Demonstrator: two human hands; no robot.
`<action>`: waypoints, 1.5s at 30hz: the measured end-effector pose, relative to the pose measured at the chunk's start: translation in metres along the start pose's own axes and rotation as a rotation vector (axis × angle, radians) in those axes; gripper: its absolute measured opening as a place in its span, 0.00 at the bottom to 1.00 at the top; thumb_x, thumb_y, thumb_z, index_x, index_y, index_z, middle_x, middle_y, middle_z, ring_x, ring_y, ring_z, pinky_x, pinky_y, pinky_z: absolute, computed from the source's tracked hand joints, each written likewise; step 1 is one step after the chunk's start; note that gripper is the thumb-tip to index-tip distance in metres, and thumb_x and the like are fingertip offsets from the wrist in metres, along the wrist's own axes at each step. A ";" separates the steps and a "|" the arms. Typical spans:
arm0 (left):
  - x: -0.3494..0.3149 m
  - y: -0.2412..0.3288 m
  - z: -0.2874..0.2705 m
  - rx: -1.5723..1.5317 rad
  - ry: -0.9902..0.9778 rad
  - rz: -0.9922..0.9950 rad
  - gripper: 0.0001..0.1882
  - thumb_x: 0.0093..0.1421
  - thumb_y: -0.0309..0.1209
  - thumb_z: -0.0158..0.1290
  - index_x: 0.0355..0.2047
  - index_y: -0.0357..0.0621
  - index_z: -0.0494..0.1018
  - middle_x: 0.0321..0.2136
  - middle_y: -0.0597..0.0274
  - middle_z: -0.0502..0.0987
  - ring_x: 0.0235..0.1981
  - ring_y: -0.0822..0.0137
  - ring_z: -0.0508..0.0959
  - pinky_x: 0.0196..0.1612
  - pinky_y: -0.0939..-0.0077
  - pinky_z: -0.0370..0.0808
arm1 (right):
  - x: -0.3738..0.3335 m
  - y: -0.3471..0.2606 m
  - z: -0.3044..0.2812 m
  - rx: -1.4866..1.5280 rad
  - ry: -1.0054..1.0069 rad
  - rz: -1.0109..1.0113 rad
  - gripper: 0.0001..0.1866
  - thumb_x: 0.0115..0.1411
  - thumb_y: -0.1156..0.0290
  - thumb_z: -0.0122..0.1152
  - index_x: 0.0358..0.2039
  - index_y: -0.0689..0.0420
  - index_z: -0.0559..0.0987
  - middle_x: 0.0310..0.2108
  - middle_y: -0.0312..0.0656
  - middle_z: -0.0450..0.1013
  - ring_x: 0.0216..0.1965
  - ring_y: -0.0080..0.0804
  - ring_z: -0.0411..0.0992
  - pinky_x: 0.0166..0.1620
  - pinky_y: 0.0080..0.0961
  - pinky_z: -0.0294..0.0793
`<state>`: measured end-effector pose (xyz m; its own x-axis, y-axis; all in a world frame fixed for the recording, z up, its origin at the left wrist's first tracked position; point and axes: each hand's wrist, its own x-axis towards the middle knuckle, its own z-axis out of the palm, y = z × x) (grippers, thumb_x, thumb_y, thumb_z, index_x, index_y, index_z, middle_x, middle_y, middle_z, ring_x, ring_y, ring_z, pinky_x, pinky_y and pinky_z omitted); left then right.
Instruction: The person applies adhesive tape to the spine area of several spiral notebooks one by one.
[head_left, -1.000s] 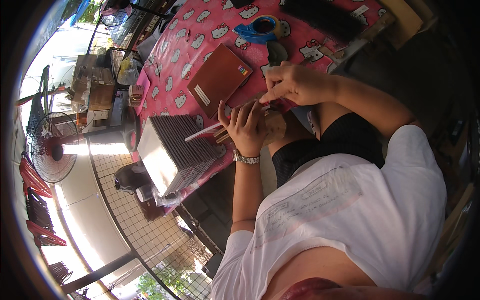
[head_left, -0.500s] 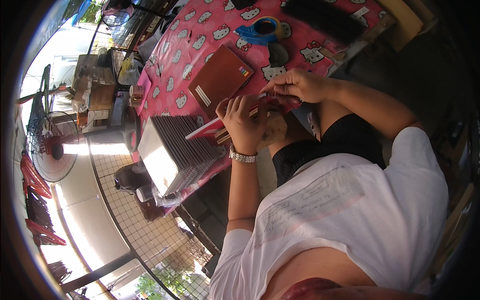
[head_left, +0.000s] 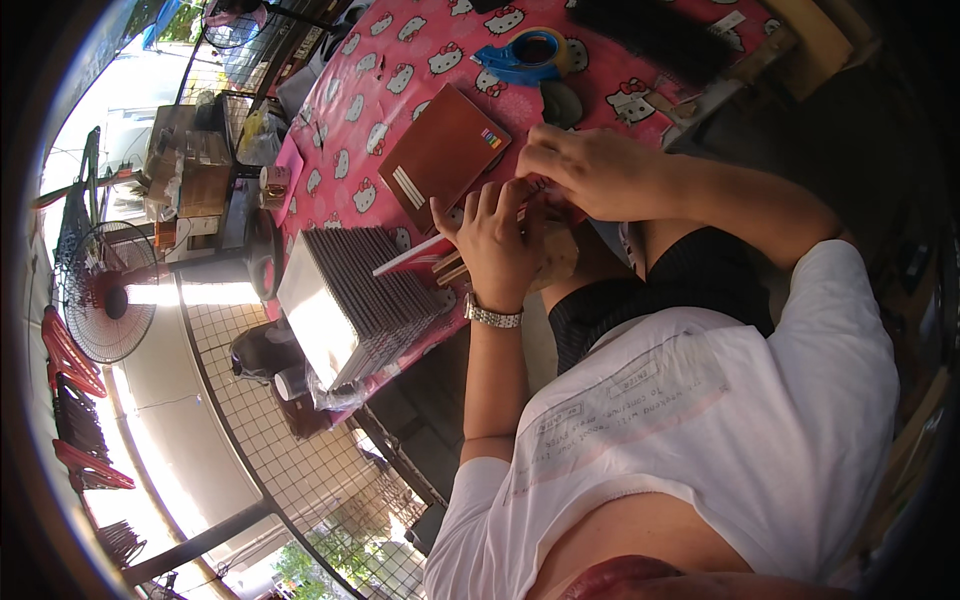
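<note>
The left hand (head_left: 500,245) and right hand (head_left: 585,170) meet at the near edge of the pink table (head_left: 400,70), both closed on a thin red strip (head_left: 415,257) that sticks out leftward over the stack of flat sheets (head_left: 360,300).

The left hand (head_left: 500,245) and right hand (head_left: 585,170) met over a thin red-edged flat piece (head_left: 415,255) at the pink table's (head_left: 400,60) edge, a brown box (head_left: 440,150) just beyond the fingers, stacked dark sheets (head_left: 370,290) beside the left hand.
</note>
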<state>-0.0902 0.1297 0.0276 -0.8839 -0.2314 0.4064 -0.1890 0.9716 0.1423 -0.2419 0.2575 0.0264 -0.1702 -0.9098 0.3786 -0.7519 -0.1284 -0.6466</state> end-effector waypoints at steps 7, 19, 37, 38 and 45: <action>-0.001 -0.001 0.002 -0.060 0.033 -0.027 0.13 0.54 0.31 0.60 0.40 0.48 0.74 0.34 0.66 0.81 0.39 0.61 0.79 0.61 0.43 0.55 | 0.008 0.000 -0.005 -0.035 -0.042 -0.053 0.13 0.62 0.69 0.59 0.43 0.61 0.69 0.35 0.54 0.76 0.39 0.50 0.78 0.38 0.41 0.76; -0.008 -0.002 -0.006 -0.086 -0.081 0.003 0.12 0.53 0.32 0.61 0.37 0.49 0.72 0.32 0.67 0.78 0.39 0.61 0.78 0.63 0.41 0.51 | 0.022 0.188 0.050 -0.560 -0.182 0.124 0.31 0.47 0.57 0.69 0.50 0.56 0.71 0.54 0.48 0.62 0.55 0.45 0.64 0.51 0.38 0.74; -0.027 -0.025 0.004 -0.009 0.146 -0.007 0.14 0.44 0.39 0.67 0.28 0.51 0.76 0.29 0.67 0.75 0.39 0.61 0.74 0.59 0.48 0.54 | 0.058 0.064 0.004 0.766 -0.791 0.151 0.31 0.44 0.47 0.66 0.39 0.61 0.77 0.43 0.40 0.67 0.48 0.31 0.66 0.51 0.27 0.64; -0.026 -0.025 0.004 -0.022 0.159 -0.008 0.15 0.44 0.40 0.67 0.27 0.50 0.75 0.28 0.67 0.74 0.38 0.61 0.74 0.58 0.49 0.55 | 0.057 0.059 0.000 1.019 -0.795 0.125 0.30 0.43 0.48 0.67 0.39 0.61 0.77 0.42 0.40 0.67 0.48 0.31 0.66 0.51 0.27 0.64; -0.022 -0.022 0.002 -0.025 0.136 0.005 0.16 0.44 0.41 0.67 0.28 0.49 0.75 0.28 0.66 0.74 0.36 0.60 0.73 0.50 0.59 0.59 | 0.067 0.061 -0.001 0.921 -0.836 0.184 0.25 0.46 0.54 0.69 0.39 0.59 0.76 0.41 0.36 0.63 0.44 0.28 0.66 0.46 0.27 0.67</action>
<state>-0.0675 0.1131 0.0143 -0.8184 -0.2326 0.5254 -0.1725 0.9717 0.1615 -0.3000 0.1895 0.0129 0.4833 -0.8715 -0.0832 0.0204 0.1062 -0.9941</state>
